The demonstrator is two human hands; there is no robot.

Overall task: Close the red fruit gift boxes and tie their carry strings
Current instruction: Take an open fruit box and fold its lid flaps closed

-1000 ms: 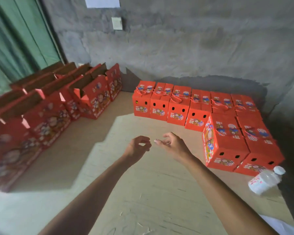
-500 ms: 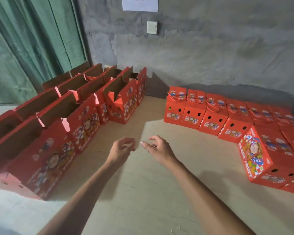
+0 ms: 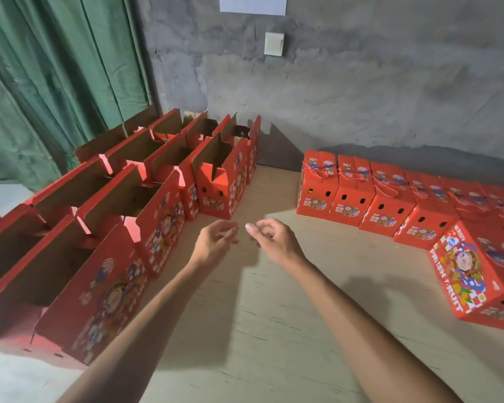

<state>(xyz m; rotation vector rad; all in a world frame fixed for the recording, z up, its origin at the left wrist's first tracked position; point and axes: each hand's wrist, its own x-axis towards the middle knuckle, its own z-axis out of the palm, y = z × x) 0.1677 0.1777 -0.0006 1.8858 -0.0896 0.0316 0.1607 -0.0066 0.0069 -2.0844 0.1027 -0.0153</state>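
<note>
Several red fruit gift boxes stand open in two rows on the left, flaps up; the nearest open box (image 3: pixel 99 298) is at the lower left and another open box (image 3: pixel 220 181) is at the far end. Closed boxes with tied red strings line the right, starting with a closed box (image 3: pixel 317 184) near the wall. One closed box (image 3: pixel 474 274) lies nearer, at the right edge. My left hand (image 3: pixel 213 242) and my right hand (image 3: pixel 274 239) hover together over the bare floor between the two groups, fingers loosely curled and apart, holding nothing.
The pale wooden floor (image 3: pixel 274 330) stretches between the box groups. A grey concrete wall (image 3: pixel 361 97) with a switch plate (image 3: pixel 274 43) closes the back. A green curtain (image 3: pixel 56 82) hangs at the left behind the open boxes.
The view has swung left, bringing the open boxes closer and pushing the closed ones to the right; a water bottle has left the frame. Both hands stay empty, held together in front.
</note>
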